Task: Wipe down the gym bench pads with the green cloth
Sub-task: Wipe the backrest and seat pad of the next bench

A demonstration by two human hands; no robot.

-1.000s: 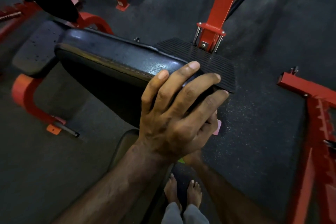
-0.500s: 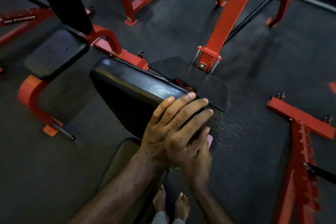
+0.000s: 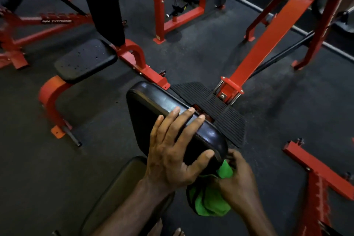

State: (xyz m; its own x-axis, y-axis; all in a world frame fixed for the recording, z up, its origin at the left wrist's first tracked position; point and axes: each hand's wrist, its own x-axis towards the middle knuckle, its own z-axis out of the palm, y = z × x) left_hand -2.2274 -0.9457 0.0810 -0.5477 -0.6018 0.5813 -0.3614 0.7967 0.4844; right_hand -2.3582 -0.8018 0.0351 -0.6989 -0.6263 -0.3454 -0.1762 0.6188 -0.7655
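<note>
A black upright back pad (image 3: pixel 153 105) of the bench stands tilted in the middle of the view. My left hand (image 3: pixel 172 149) lies over its near top edge, fingers spread across the rim and thumb hooked on the corner. Just below that corner my right hand (image 3: pixel 237 180) grips the bunched green cloth (image 3: pixel 208 201) and holds it against the pad's right side. Part of the cloth hangs under my right wrist. The bench's seat pad (image 3: pixel 122 184) shows dark under my left forearm.
A ribbed black foot plate (image 3: pixel 216 111) on a red post sits right behind the pad. Another black seat (image 3: pixel 86 59) on a red frame stands to the left. Red machine frames (image 3: pixel 314 170) ring the dark rubber floor. My bare feet (image 3: pixel 166 230) show at the bottom.
The view has pulled back and up, showing more of the gym. My right hand with the green cloth has come out from under my left hand to the pad's right corner.
</note>
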